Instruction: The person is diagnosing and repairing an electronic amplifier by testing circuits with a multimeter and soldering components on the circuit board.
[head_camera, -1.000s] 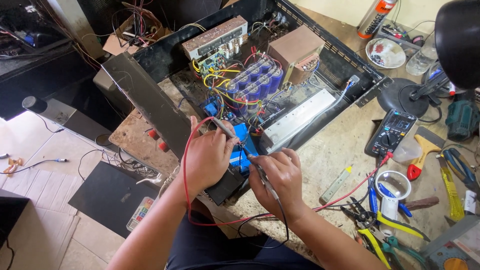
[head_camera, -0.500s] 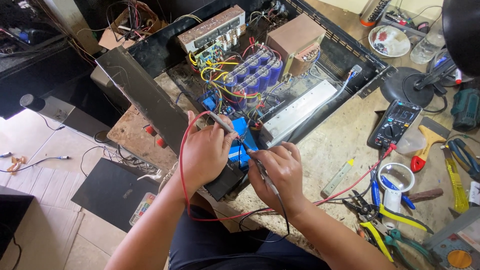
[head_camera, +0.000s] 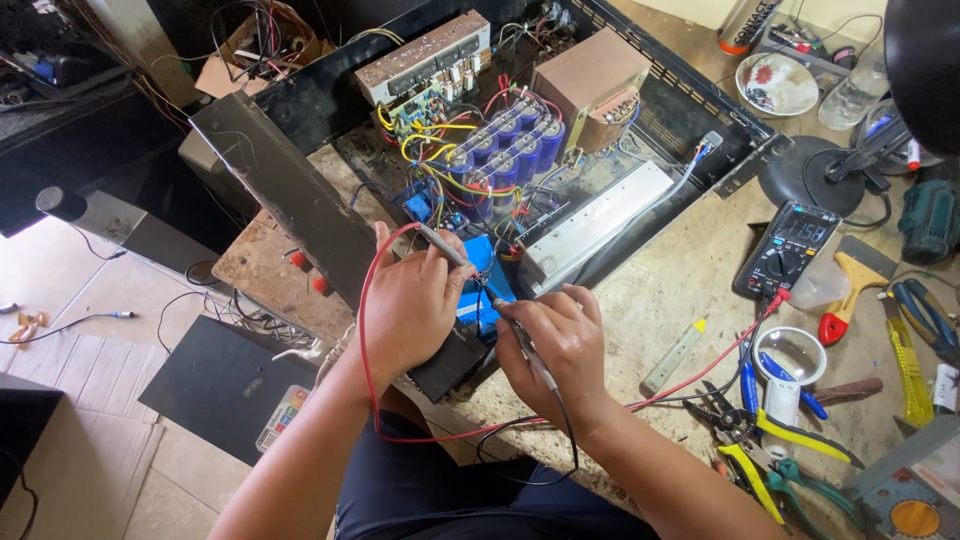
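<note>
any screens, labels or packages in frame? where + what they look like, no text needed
Multimeter: on the bench right of the open chassis, black body, grey screen, round dial.
Spray can: top edge, right of the chassis; white body, dark lettering, orange base.
Cardboard box: top left behind the chassis, brown, full of wires.
Card: on the floor by the left hand's forearm, white, coloured patches.

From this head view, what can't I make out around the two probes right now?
- Probe tips: hidden in the head view behind the left hand and right hand.
- Blue component: mostly covered by both hands.
- Multimeter reading: too small to make out.
- Black lamp head: cut off by the right edge.
</note>
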